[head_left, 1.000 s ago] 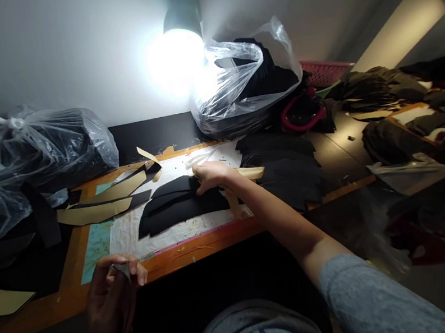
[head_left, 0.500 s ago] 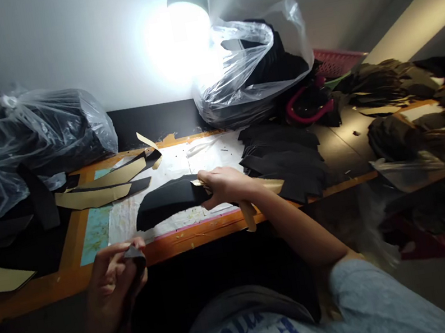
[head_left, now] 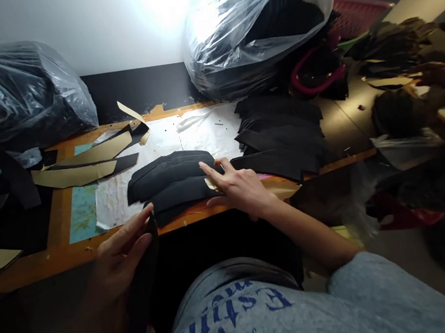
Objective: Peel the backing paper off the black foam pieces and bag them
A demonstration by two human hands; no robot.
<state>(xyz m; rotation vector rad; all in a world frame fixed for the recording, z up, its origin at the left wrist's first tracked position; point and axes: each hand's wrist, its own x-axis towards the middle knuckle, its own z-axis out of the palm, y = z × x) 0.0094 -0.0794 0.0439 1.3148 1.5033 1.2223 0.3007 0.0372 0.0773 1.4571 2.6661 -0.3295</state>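
A harsh glare burns at the top centre, lighting the table's (head_left: 62,256) far edge. The near foreground lies in deep shadow. The right side is blurred, and the edges bow outward.

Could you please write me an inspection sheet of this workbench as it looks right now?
Surface: orange-edged table with a pale sheet on top.
Job's things: stack of black cut pieces at the front edge; one dark piece held below it.
Clutter: tan paper patterns, a second black pile, two plastic bags of dark material.
Hands: right hand flat on the stack; left hand pinching the dark piece.
Cables: nothing seen.
Surroundings: white wall, bright lamp glare, red basket.
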